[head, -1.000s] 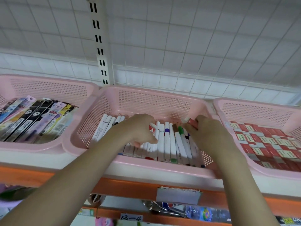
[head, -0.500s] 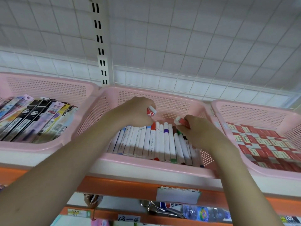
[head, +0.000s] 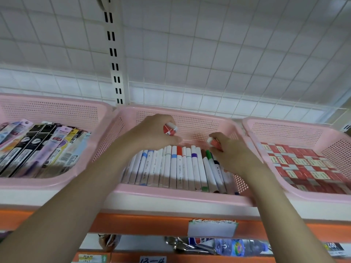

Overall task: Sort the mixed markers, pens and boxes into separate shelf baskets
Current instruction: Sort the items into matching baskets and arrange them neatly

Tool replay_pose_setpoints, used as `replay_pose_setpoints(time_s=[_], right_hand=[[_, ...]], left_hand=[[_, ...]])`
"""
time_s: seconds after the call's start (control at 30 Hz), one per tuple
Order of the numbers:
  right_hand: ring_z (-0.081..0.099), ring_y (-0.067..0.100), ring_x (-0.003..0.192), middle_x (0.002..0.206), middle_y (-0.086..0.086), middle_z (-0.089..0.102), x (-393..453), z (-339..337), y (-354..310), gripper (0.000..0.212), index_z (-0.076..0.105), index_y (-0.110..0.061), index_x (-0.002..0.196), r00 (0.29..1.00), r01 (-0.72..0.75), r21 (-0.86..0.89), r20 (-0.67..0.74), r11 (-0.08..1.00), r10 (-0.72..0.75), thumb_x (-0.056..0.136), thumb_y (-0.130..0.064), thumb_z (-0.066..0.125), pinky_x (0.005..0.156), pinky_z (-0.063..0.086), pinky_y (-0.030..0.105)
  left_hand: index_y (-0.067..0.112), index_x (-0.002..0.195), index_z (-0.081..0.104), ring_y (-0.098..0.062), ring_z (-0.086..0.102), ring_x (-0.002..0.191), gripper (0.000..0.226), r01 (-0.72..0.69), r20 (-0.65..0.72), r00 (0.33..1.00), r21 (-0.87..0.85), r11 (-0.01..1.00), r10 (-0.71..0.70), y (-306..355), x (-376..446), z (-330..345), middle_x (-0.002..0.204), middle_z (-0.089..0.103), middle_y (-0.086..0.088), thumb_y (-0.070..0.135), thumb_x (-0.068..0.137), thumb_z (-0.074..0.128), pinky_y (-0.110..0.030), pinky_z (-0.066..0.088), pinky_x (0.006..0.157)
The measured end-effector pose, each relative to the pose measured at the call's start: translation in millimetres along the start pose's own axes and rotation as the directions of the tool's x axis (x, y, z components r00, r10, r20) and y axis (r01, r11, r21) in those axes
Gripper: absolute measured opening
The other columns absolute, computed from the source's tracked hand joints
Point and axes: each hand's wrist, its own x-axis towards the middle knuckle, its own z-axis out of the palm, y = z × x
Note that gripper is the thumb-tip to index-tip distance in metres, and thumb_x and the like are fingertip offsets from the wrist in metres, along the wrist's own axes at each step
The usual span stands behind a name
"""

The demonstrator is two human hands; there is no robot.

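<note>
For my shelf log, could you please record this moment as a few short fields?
left hand: grips a small red-and-white box
right hand: grips a second small red-and-white box
middle pink plastic basket: white markers in a row
left pink basket: packaged pens
right pink basket: red-and-white boxes

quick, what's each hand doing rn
Left hand: grips a small red box.
Right hand: grips another small red box.
</note>
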Motion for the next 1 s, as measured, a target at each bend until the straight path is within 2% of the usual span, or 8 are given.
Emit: replay_pose_setpoints(time_s=[0.13, 0.23, 0.4, 0.47, 0.63, 0.73, 0.87, 1.0], right_hand=[[0.057, 0.023, 0.087, 0.102, 0.003, 0.060, 0, 3, 1, 0.029, 0.050, -0.026, 0.124, 0.992, 0.068, -0.144, 0.114, 0.987, -0.052, 0.098, -0.029, 0.038, 0.079, 0.049, 0.034], [0.053, 0.016, 0.071, 0.084, -0.003, 0.053, -6, -1, 6, 0.014, 0.054, -0.028, 0.102, 0.980, 0.069, -0.056, 0.192, 0.996, -0.058, 0.098, -0.030, 0.041, 0.072, 0.049, 0.033], [0.052, 0.010, 0.059, 0.069, -0.004, 0.055, -12, -4, 8, 0.019, 0.044, -0.024, 0.076, 0.999, -0.011, 0.060, -0.038, 0.998, 0.014, 0.094, -0.017, 0.043, 0.047, 0.035, 0.017], [0.048, 0.008, 0.057, 0.065, -0.005, 0.051, -14, -4, 5, 0.026, 0.037, -0.027, 0.069, 0.997, -0.037, 0.051, -0.072, 0.998, 0.040, 0.093, -0.017, 0.044, 0.047, 0.030, 0.020], [0.052, 0.024, 0.078, 0.080, 0.001, 0.053, -20, 4, -2, 0.012, 0.040, -0.017, 0.089, 0.982, -0.162, -0.260, -0.135, 0.952, 0.130, 0.094, -0.027, 0.038, 0.061, 0.037, 0.031], [0.055, 0.026, 0.094, 0.103, 0.007, 0.060, -22, 10, -8, 0.031, 0.043, -0.012, 0.109, 0.973, -0.222, -0.413, -0.149, 0.883, 0.175, 0.100, -0.037, 0.027, 0.067, 0.038, 0.033], [0.058, 0.027, 0.090, 0.100, 0.007, 0.061, -20, 11, -11, 0.033, 0.045, -0.011, 0.114, 0.951, -0.292, -0.400, -0.222, 0.869, 0.217, 0.101, -0.035, 0.027, 0.066, 0.039, 0.032], [0.057, 0.029, 0.085, 0.100, 0.010, 0.060, -5, 10, -15, 0.028, 0.043, -0.011, 0.117, 0.948, -0.230, -0.298, -0.283, 0.927, 0.145, 0.101, -0.029, 0.031, 0.068, 0.047, 0.039]], left_hand=[[0.028, 0.084, 0.055, -0.008, 0.062, 0.062, 0.014, 0.020, -0.104, 0.994, -0.222, 0.975, -0.044, -4, -22, -6, 0.082, 0.060, 0.013, 0.034, 0.082, 0.067, -0.018, 0.046, 0.048], [0.027, 0.087, 0.056, -0.008, 0.061, 0.062, 0.014, 0.046, -0.128, 0.988, -0.289, 0.956, -0.087, -7, -34, -6, 0.086, 0.063, 0.011, 0.033, 0.082, 0.067, -0.020, 0.047, 0.051], [0.027, 0.087, 0.056, -0.008, 0.060, 0.064, 0.014, 0.069, -0.122, 0.985, -0.350, 0.934, -0.119, -10, -39, 3, 0.089, 0.058, 0.013, 0.032, 0.082, 0.068, -0.017, 0.045, 0.048], [0.029, 0.085, 0.055, -0.009, 0.061, 0.066, 0.013, 0.064, -0.119, 0.986, -0.350, 0.934, -0.113, -11, -40, 5, 0.089, 0.057, 0.016, 0.032, 0.082, 0.067, -0.016, 0.045, 0.046], [0.031, 0.081, 0.053, -0.012, 0.064, 0.067, 0.014, 0.042, -0.145, 0.985, -0.307, 0.951, -0.090, -16, -38, 4, 0.091, 0.058, 0.019, 0.032, 0.081, 0.068, -0.021, 0.052, 0.049], [0.029, 0.079, 0.054, -0.014, 0.065, 0.071, 0.015, 0.030, -0.129, 0.989, -0.280, 0.960, -0.068, -19, -37, 4, 0.089, 0.060, 0.015, 0.032, 0.081, 0.068, -0.027, 0.054, 0.060], [0.029, 0.076, 0.052, -0.011, 0.060, 0.071, 0.018, 0.020, -0.111, 0.993, -0.224, 0.974, -0.046, -25, -38, 2, 0.081, 0.055, 0.017, 0.035, 0.081, 0.068, -0.027, 0.051, 0.066], [0.028, 0.078, 0.051, -0.008, 0.059, 0.062, 0.019, 0.006, -0.131, 0.991, -0.186, 0.983, -0.031, -25, -38, -4, 0.075, 0.055, 0.015, 0.040, 0.083, 0.064, -0.017, 0.042, 0.048]])
